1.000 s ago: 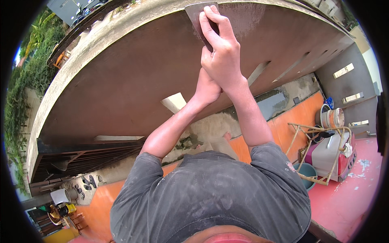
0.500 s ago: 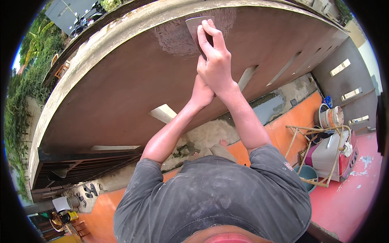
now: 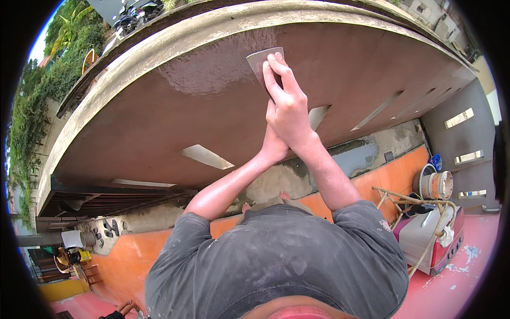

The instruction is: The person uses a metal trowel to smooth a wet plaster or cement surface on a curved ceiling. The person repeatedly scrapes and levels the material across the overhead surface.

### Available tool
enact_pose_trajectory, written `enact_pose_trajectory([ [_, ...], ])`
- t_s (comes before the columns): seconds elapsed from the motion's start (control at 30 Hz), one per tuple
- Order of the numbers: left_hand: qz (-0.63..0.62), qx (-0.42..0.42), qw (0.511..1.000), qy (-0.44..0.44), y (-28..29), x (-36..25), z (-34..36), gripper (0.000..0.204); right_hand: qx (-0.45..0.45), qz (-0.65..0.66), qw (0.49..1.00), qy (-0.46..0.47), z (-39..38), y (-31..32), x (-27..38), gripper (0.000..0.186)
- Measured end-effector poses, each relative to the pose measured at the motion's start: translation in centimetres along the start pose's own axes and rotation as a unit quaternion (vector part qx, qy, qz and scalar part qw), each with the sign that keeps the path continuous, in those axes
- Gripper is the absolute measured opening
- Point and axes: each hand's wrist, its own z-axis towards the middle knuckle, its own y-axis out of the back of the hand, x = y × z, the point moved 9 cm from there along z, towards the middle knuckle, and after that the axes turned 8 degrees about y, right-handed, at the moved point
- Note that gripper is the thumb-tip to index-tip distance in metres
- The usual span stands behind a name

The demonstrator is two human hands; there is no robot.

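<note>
My right hand (image 3: 289,109) is closed around a putty knife with a wide, flat metal blade (image 3: 260,61). Two of its fingers lie extended along the back of the blade. The blade's broad edge points up and rests against the brown wall (image 3: 159,117), or very close to it. My left hand (image 3: 275,142) is tucked against the underside of the right hand and wrist; its fingers are hidden behind them. Left of the blade, a wet, shiny patch (image 3: 207,66) spreads over the upper wall.
Slot openings (image 3: 207,156) pierce the wall below my hands. At right stand a bamboo frame (image 3: 440,220), a grey and red box (image 3: 419,234) and a bucket (image 3: 440,186). Orange floor (image 3: 133,255) runs behind my feet. Another person's hand (image 3: 126,307) shows at lower left.
Both hands and the putty knife have come down the wall, away from its top ledge. The view has shifted, and another person's hand now shows at lower left.
</note>
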Motion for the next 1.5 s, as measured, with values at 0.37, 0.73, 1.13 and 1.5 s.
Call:
enact_pose_trajectory([
  [0.37, -0.066, 0.003, 0.997, 0.036, -0.2, 2.0, 0.3, 0.058, -0.017, 0.027, 0.999, 0.030, 0.5, 0.1, 0.1, 0.058],
  [0.73, -0.179, 0.016, 0.953, 0.243, 1.2, 11.2, -13.8, 0.027, 0.186, 0.118, 0.973, -0.072, -11.8, -6.1, 6.0, 0.071],
  [1.13, -0.177, 0.175, 0.943, 0.222, 9.7, 5.7, -19.4, 0.024, 0.266, 0.549, 0.704, -0.365, -16.5, -10.4, 13.9, 0.034],
  [1.5, -0.158, 0.043, 0.982, 0.091, 14.3, 4.1, -14.3, 0.030, 0.146, 0.495, 0.759, -0.396, -12.4, -4.3, 6.3, 0.044],
])
